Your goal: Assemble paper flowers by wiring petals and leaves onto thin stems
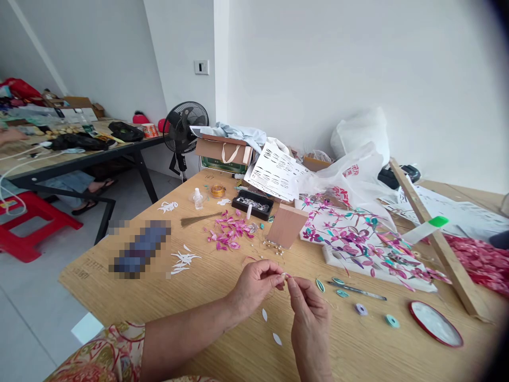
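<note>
My left hand and my right hand meet over the table, both pinching a small pale petal with a touch of pink. Fingertips cover most of it. Below the hands lie two white leaf-shaped cutouts. Right of my right hand are green-rimmed leaf pieces, a slim pen-like tool, a lilac spool and a teal spool. Beyond the hands lie loose pink petals, pearl beads and a wooden block.
Pink and purple flower sprays lie on white foam at the right, beside a long wooden bar. A red-rimmed round dish stands near right. White cutouts and a black tray lie farther off. A fan stands behind.
</note>
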`<action>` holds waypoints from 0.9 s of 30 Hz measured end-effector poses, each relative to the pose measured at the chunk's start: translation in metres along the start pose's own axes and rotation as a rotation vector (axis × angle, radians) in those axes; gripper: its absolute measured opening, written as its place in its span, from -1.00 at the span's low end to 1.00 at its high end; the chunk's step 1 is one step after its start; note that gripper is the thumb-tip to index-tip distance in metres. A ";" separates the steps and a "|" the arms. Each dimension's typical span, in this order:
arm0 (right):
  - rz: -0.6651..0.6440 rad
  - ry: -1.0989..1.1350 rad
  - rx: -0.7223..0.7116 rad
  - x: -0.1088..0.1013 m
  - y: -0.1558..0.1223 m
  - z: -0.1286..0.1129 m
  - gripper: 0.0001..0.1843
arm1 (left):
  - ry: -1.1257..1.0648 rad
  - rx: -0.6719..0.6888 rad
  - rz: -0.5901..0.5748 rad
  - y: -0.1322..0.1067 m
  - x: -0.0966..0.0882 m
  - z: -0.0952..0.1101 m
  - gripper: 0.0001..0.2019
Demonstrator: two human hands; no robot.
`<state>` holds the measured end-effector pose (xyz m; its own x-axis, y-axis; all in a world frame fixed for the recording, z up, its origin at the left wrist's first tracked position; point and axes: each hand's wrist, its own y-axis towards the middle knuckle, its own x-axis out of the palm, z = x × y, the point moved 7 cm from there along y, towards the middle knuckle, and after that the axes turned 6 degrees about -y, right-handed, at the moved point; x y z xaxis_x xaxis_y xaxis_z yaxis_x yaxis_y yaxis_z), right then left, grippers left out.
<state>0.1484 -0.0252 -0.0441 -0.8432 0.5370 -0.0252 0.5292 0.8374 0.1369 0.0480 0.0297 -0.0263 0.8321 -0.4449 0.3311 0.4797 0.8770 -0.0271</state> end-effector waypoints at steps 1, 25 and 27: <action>-0.001 0.005 0.004 0.000 0.000 0.000 -0.85 | 0.002 0.003 0.008 0.000 -0.001 0.000 -0.81; -0.210 -0.152 0.148 0.032 -0.015 0.029 -0.67 | 0.813 0.521 0.016 -0.002 -0.007 0.025 -0.84; -0.244 -0.260 0.119 0.036 -0.019 0.027 -0.65 | 0.925 0.581 -0.019 -0.002 -0.005 0.023 -0.83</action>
<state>0.1112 -0.0190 -0.0748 -0.9020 0.3151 -0.2951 0.3356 0.9418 -0.0201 0.0367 0.0342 -0.0057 0.8300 -0.2103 -0.5166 0.4921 0.7120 0.5008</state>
